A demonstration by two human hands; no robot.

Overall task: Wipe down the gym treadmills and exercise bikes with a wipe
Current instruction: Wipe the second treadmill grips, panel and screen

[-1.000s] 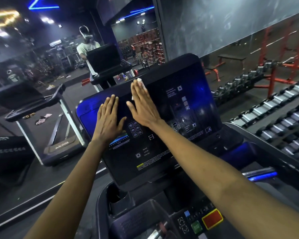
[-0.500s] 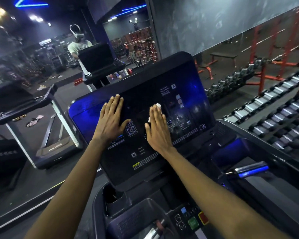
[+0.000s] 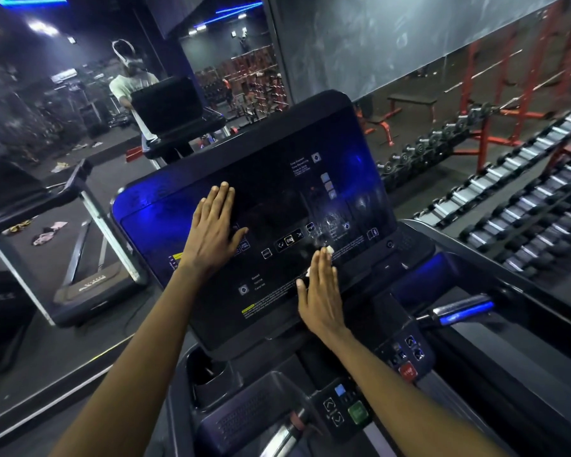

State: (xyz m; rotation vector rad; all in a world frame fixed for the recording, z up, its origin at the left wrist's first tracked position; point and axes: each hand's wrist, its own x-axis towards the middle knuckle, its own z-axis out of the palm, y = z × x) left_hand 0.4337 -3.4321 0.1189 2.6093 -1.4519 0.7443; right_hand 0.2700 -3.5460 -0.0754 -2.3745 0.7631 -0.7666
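Both hands lie flat on the treadmill console [image 3: 271, 179], which fills the centre of the frame. The left hand [image 3: 213, 225], at centre left, rests palm down on the dark panel, fingers straight and close together, thumb spread; it holds nothing. The right hand [image 3: 320, 291], lower and right of centre, is likewise flat with straight fingers and presses the wipe [image 3: 328, 249] against the lower edge of the panel. Only white scraps of the wipe show, at the fingertips and beside the thumb.

Below the console sit a cup holder [image 3: 205, 371], a green button [image 3: 357, 412] and a red button [image 3: 407, 371]. A blue-lit handlebar [image 3: 462, 311] projects at right. Dumbbell racks [image 3: 524, 209] fill the right of the frame. A mirror [image 3: 63, 103] occupies the upper left and reflects the person [image 3: 129, 84]. A second treadmill [image 3: 89, 285] stands at left.

Legible on the panel is the key "OK" [image 3: 289, 240]. The yellow-headed label [image 3: 248, 307] and other print are too small to read.
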